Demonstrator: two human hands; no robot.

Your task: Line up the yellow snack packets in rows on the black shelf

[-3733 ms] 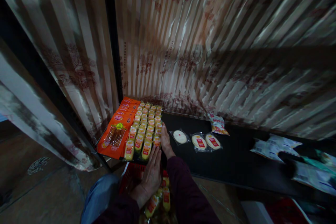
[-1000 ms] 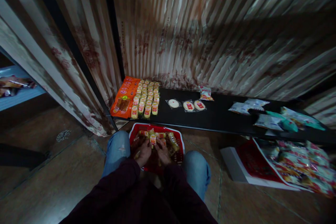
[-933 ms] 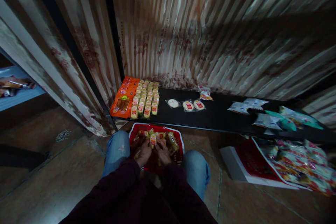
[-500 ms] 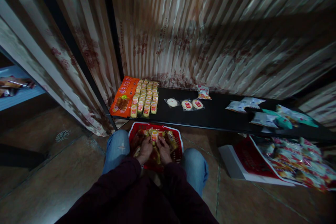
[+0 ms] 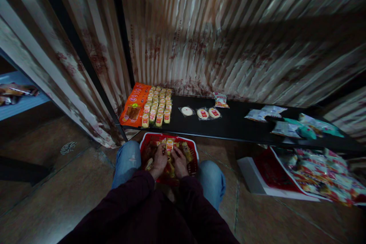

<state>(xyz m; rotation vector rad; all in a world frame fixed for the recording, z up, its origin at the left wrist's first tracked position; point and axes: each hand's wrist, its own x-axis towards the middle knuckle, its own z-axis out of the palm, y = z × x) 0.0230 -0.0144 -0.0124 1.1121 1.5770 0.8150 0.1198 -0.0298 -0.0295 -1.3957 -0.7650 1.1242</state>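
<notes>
A red basket (image 5: 192, 149) sits on the floor between my knees, filled with small yellow snack packs (image 5: 186, 151). My left hand (image 5: 159, 162) and my right hand (image 5: 180, 161) are both down in the basket, side by side, fingers curled around a pack with a red label (image 5: 169, 146). On the low black shelf (image 5: 237, 127) just beyond, rows of the same yellow packs (image 5: 158, 108) lie next to a stack of orange packets (image 5: 135, 106).
Round white and red-labelled packs (image 5: 201, 113) and pale and green bags (image 5: 288, 124) lie further right on the shelf. A red and white box (image 5: 264, 177) and colourful packets (image 5: 323, 167) lie on the floor at right. Striped panels form the back wall.
Earlier my hands were pressing against the rows on the shelf. Over the last second both hands stay in the basket, drawing a little closer together around the packs.
</notes>
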